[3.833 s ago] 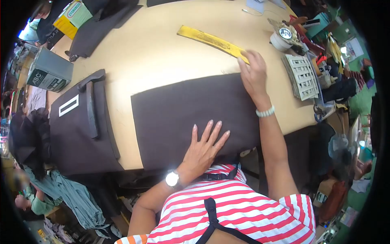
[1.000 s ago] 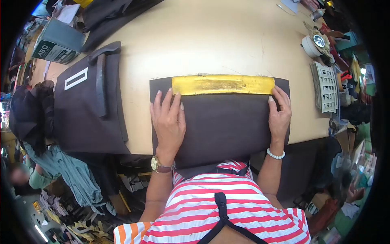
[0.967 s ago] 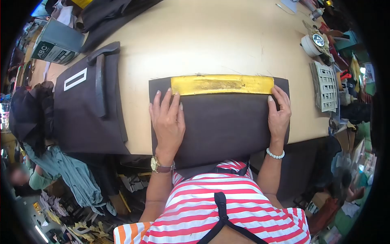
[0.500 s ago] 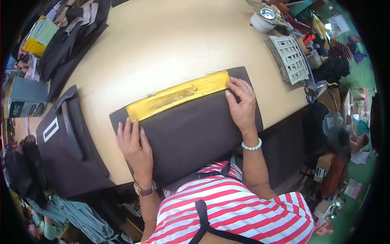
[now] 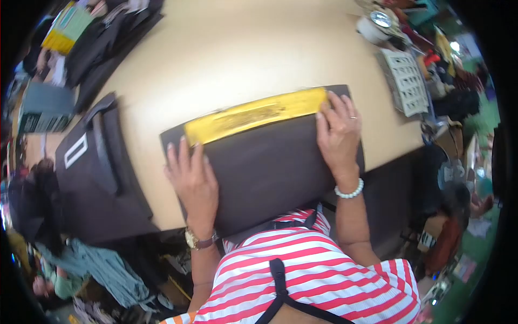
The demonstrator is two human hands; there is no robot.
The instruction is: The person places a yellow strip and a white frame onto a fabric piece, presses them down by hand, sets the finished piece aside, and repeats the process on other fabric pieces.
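A long yellow strip (image 5: 256, 115) with dark smudges lies along the far edge of a dark fabric panel (image 5: 264, 162) on the table. At the strip's left end, my left hand (image 5: 194, 178) rests with its fingers apart, fingertips touching the strip and the fabric. The strip's right end is under the fingertips of my right hand (image 5: 340, 132), the thumb a little apart from the fingers. Both hands press from above and hold nothing between the fingers. The near part of the panel hangs towards my striped shirt.
Left on the table (image 5: 259, 48) lies a dark fabric piece with a strap and white rectangle (image 5: 75, 151). Behind it stand a grey-green box (image 5: 47, 105) and more dark cloth (image 5: 102, 48). At the right are a white stencil-like stack (image 5: 406, 81) and a round white container (image 5: 372, 31).
The whole view has shifted, so the table and its objects appear further right. Both hands keep the same places at the ends of the yellow strip.
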